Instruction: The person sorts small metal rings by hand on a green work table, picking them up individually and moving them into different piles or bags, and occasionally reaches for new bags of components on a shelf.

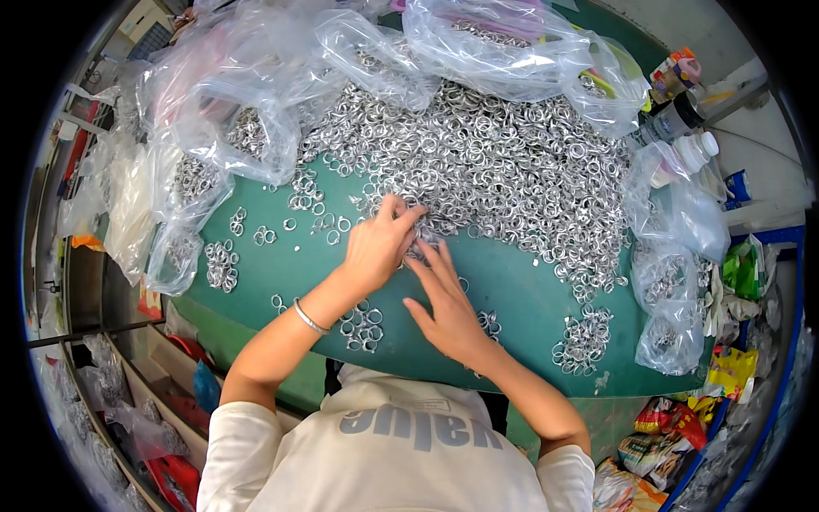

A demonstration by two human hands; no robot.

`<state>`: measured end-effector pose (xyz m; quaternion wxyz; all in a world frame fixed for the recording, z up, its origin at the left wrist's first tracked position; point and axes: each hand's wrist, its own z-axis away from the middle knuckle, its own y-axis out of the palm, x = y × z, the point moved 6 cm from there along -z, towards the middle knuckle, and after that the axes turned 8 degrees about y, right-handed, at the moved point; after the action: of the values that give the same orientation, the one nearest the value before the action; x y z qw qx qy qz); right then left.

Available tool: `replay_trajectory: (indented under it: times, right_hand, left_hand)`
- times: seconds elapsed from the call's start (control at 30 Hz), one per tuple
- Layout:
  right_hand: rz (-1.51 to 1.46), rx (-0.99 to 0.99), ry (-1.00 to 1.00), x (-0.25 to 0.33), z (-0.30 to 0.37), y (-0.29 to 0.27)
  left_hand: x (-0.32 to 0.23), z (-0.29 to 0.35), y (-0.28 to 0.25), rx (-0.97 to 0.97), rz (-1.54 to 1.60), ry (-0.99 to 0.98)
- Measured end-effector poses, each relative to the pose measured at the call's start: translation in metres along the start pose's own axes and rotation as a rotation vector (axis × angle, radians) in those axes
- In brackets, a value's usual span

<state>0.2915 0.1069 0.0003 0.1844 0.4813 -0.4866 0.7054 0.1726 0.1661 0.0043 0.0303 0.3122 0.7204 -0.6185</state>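
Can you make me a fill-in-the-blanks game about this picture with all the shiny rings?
1. The big pile of metal rings lies on a ____ mat.
2. The bracelet is on the ____ wrist.
3. The bags around the pile are made of clear ____.

Missing words: green; left; plastic.

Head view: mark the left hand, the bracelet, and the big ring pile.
left hand (377,247), head view, on the back of the hand.
bracelet (310,318), head view, on the silver band across the left wrist.
ring pile (512,162), head view, on the heap's dense middle.
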Motion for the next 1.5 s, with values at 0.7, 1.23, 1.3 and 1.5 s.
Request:
replay_trajectory:
  times: [0.7,1.23,1.3,1.5]
  right_hand:
    - [0.599,-0.369,0.020,-0.015,-0.025,-0.067]
    - [0.523,-0.466,0.044,-0.014,-0.026,-0.082]
    - [0.615,-0.416,0.052,-0.018,-0.032,-0.068]
    - [0.533,-0.138,-0.045,0.004,-0.022,-0.023]
  left_hand:
    - [-0.005,0.031,0.013,0.092,0.006,0.252]
    - [0.024,0.019,-0.027,-0.077,0.222,-0.053]
    - [0.012,0.014,-0.013,-0.046,0.183,0.012]
    - [0.008,0.017,0.008,0.040,0.071,0.008]
